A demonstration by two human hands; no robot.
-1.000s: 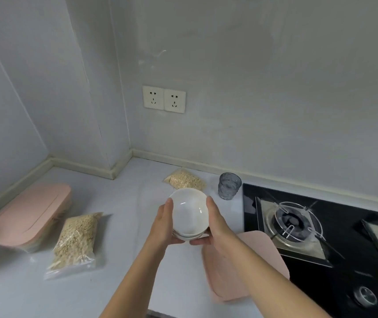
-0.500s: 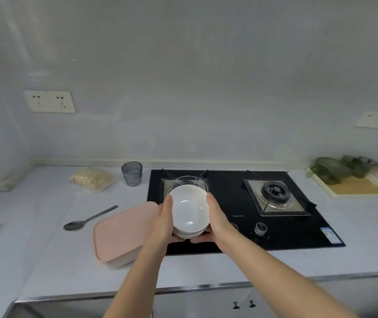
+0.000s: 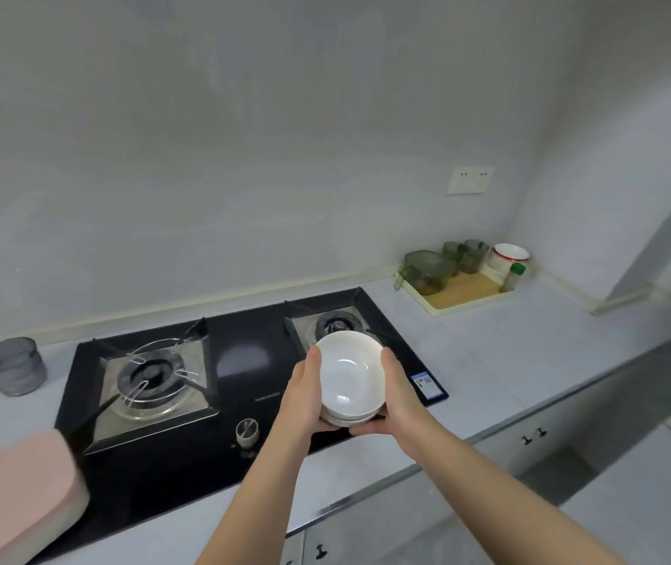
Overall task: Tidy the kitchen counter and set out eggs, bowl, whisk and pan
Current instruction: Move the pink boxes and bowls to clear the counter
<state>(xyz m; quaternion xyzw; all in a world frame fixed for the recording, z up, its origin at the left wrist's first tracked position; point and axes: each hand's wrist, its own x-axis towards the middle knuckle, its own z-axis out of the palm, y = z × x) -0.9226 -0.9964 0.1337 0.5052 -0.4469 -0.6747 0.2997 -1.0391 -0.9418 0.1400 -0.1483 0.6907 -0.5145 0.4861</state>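
Bowls (image 3: 350, 371), a white stack of at least two, are held above the near right part of the hob (image 3: 240, 360), in front of its right burner, and are not yet set down. Progress is judged early: no eggs, whisk or pan are visible. A pink container (image 3: 11, 495) at near left and a grey cup (image 3: 9, 371) at far left stand on the counter (image 3: 488, 360). The left hand (image 3: 299, 395) and right hand (image 3: 403, 397) clasp the stack from opposite sides, fingers curled beneath it, thumbs up along the rim, forearms extended forward.
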